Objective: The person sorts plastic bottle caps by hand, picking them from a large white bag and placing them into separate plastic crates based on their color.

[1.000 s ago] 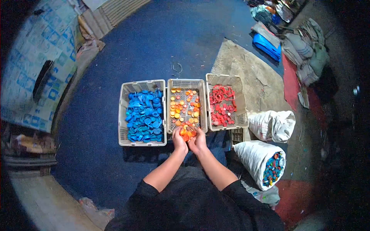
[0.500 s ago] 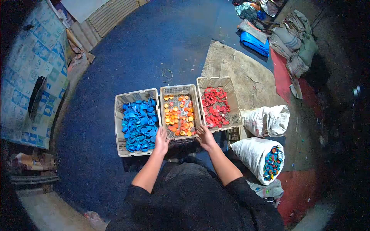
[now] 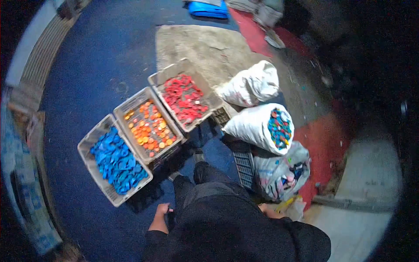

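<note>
My left hand (image 3: 163, 208) hangs low beside my left leg, apart from the crates; its fingers are blurred and seem to hold nothing large. My right hand (image 3: 262, 208) is mostly hidden by my clothing, near a yellow and clear plastic bag (image 3: 295, 206). In front stand three pale plastic crates in a row. The left crate (image 3: 94, 171) holds blue plastic caps (image 3: 114, 159). Orange and yellow caps (image 3: 150, 126) lie in the middle crate (image 3: 132, 103). Red caps and rings (image 3: 184, 98) fill part of the right crate (image 3: 200, 78).
On the right lie a white sack (image 3: 253, 85), another white sack (image 3: 251, 126) showing mixed caps at its mouth, and a translucent bag (image 3: 279, 172). A dark crate (image 3: 243, 168) sits by my legs. A folded blue tarp (image 3: 208, 9) lies at the far edge.
Both hands have left the middle crate and dropped to my sides. My view has turned to the right, so the crates appear further left and tilted. More bags show on the right.
</note>
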Demonstrator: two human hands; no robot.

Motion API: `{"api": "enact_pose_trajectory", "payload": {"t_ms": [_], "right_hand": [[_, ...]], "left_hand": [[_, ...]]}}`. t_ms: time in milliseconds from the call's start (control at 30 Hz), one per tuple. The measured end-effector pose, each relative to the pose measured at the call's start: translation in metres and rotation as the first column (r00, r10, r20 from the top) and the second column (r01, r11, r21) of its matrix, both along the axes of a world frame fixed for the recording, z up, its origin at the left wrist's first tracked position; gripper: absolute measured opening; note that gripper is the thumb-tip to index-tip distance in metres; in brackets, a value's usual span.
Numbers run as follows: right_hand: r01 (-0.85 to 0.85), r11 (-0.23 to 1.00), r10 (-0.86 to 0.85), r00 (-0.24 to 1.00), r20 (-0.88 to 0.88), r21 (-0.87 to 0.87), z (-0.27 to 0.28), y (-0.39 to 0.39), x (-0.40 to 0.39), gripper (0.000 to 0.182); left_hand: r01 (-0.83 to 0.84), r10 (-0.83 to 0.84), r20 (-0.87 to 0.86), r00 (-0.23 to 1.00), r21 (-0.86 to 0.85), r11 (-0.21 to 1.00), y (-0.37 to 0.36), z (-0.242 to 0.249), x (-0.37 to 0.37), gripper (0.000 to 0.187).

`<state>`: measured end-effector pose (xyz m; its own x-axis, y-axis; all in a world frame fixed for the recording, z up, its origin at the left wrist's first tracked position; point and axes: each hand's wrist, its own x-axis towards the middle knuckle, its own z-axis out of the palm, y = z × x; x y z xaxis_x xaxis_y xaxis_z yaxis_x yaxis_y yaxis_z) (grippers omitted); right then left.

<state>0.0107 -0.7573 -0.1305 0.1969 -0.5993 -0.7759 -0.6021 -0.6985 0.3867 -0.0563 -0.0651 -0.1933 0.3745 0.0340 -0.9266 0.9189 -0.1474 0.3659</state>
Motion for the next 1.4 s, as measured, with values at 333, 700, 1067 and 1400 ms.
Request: {"api": "enact_pose_trajectory", "payload": {"t_ms": [333,700,1067,1400], "right_hand": [[-0.277,0.843,-0.091,0.771,0.631,0.461,0.024,0.071,0.091,0.042],[-0.56,0.817,-0.09,0.105,0.99,0.133,0.082,-0.005,0.403,0.029],[-0.579,0.802,0.089,0.357,0.93,0.146,0.074,0.014,0.434,0.046],[-0.042,0.904,-0.398,0.276,0.875,0.425,0.052,-0.033,0.398,0.034]], "left_hand": [[-0.136,0.102,0.331,0.938,0.079,0.988,0.004,0.035,0.137,0.039],[0.038,-0.296,0.571,0.766,0.419,0.907,-0.227,0.077,0.358,0.025],[0.436,-0.471,0.708,0.526,0.251,0.864,-0.416,0.154,0.521,0.021],[0.834,-0.611,0.772,0.173,0.215,0.508,-0.49,0.17,0.607,0.021]]}}
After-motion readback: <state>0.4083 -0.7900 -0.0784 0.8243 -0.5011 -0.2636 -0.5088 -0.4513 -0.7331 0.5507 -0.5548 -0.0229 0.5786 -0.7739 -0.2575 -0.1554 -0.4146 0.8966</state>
